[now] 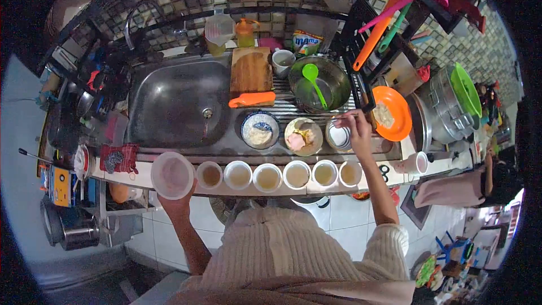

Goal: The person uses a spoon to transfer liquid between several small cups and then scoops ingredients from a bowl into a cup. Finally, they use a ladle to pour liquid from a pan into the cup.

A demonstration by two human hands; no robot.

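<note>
My left hand [176, 204] holds a translucent plastic tub [172, 175] at the counter's front edge, left of a row of several small cups [267, 178] with pale liquid in them. My right hand [357, 126] is over a small white bowl [339, 136], fingers bent together; what they hold, if anything, is too small to make out. Beside that bowl are a bowl with pink and yellow contents [303, 136] and a blue-patterned bowl with pale contents [259, 130]. A green ladle [314, 85] rests in a metal pot [333, 86] behind them.
A steel sink [175, 101] is at the left. Behind the bowls are a wooden board [252, 70] and an orange-handled tool [252, 99]. An orange plate [399, 114] lies at the right, near a pink cup [418, 162]. Another person [451, 189] is at the far right.
</note>
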